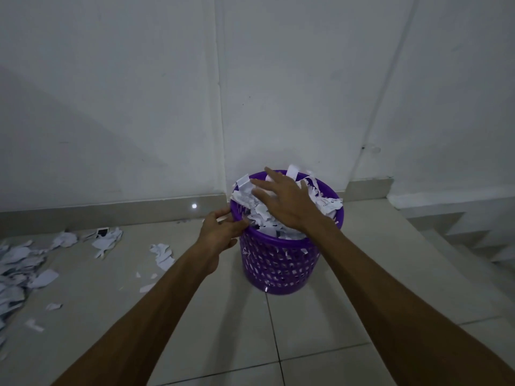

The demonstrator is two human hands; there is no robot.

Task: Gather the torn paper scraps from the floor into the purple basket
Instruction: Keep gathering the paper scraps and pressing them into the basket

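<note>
Two hands at the purple basket (pixel 278 263) by the far wall: left hand (pixel 220 232) grips its near-left rim, right hand (pixel 284 201) lies flat, fingers spread, on the heaped paper scraps (pixel 328 203). More loose scraps (pixel 19 263) litter the floor (pixel 217 316), left.

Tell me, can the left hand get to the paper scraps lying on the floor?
Probably yes. The left hand only grips the purple basket's rim, and bare floor tiles lie between it and the nearest torn paper scraps. It must let go and reach down to the left.
</note>
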